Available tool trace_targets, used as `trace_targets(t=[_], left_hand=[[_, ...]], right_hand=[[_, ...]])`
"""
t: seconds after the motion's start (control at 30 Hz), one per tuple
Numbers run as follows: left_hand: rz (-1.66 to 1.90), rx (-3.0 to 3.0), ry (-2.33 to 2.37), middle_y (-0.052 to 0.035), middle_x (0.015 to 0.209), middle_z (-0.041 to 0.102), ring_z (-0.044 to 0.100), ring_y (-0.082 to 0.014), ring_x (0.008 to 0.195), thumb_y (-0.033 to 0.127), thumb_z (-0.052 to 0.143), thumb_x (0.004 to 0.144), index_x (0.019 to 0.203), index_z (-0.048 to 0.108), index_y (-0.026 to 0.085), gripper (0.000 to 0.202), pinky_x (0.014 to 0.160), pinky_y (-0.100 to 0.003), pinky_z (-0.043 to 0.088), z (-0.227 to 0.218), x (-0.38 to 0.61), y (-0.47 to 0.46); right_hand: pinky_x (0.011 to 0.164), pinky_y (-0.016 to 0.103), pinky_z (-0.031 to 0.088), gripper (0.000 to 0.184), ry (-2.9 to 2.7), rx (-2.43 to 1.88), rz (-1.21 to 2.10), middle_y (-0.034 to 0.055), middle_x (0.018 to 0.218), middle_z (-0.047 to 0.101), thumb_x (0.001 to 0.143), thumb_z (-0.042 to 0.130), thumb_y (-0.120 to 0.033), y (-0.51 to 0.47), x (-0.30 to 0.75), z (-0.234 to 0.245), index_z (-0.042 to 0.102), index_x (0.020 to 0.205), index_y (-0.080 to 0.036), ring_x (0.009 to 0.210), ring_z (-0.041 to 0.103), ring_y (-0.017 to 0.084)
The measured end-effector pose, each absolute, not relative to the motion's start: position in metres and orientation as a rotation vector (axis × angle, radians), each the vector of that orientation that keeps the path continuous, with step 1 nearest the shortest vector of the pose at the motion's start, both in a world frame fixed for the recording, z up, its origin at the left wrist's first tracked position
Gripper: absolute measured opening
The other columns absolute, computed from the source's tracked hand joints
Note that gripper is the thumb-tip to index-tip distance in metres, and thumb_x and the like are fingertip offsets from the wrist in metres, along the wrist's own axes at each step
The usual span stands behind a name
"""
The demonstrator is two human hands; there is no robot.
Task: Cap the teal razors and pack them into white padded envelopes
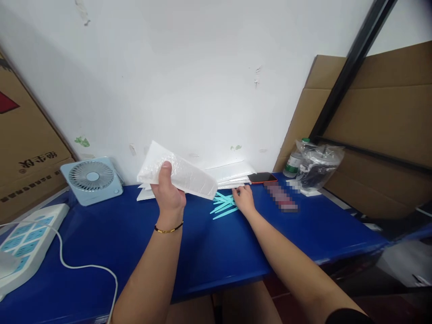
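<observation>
My left hand [168,189] is closed on a white padded bubble mailer [182,173], held tilted above the blue table with the thumb on top. On the table beside the mailer's right end lies a loose pile of thin, pointed teal sticks [224,206]. My right hand [243,198] rests at the right ends of those sticks with its fingers curled in. Whether a stick is between those fingers is hidden. Behind both hands, a stack of more white mailers [232,173] lies against the wall, partly covered by the held one.
A small blue fan [92,180] and a white power strip [32,247] with a cable [87,266] stand left. At right are a phone [263,178], a blurred reddish item [281,196], a bottle [293,163] and a clear plastic bag [319,168]. Cardboard [388,112] flanks the blue table [216,261].
</observation>
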State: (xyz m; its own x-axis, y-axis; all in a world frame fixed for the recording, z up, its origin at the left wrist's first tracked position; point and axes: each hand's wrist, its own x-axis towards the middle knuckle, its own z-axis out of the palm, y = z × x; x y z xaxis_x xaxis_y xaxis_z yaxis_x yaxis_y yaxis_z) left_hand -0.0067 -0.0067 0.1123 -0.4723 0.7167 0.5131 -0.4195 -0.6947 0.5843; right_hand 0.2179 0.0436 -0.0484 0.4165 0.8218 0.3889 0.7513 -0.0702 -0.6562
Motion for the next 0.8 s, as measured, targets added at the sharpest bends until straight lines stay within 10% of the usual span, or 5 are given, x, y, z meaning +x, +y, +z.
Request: trace_targets(t=[0.43,0.67,0.8], left_hand=[[2.174,1.586,0.669,-0.0007,0.117,0.057,0.051,-0.0223,0.114,0.036,0.065,0.072,0.124,0.049,0.031,0.054,0.100,-0.037,0.042,0.138,-0.070,-0.013],[0.576,2.463,1.531,-0.0111,0.118,0.058,0.054,-0.0312,0.109,0.036,0.068,0.063,0.125,0.051,0.025,0.066,0.101,-0.050,0.032,0.066,-0.081,0.009],[0.282,2.560,1.609,-0.0184,0.142,0.034,0.027,-0.0386,0.131,0.052,0.075,0.049,0.140,0.030,0.020,0.107,0.106,-0.055,0.020,0.035,-0.060,0.009]], right_hand=[[0.085,0.042,0.029,0.031,-1.555,-1.880,0.097,0.0075,0.097,0.058,0.085,0.045,-0.045,0.034,0.220,-0.040,0.063,0.076,-0.021,0.099,0.045,0.026],[0.088,0.041,0.026,0.031,-1.808,-1.716,0.141,0.0040,0.099,0.057,0.068,0.064,-0.054,0.017,0.214,-0.027,0.063,0.076,-0.024,0.103,0.045,0.026],[0.087,0.039,0.028,0.017,-1.805,-1.724,0.238,0.0030,0.095,0.059,0.067,0.066,-0.038,0.021,0.206,-0.030,0.064,0.072,-0.022,0.099,0.049,0.023]])
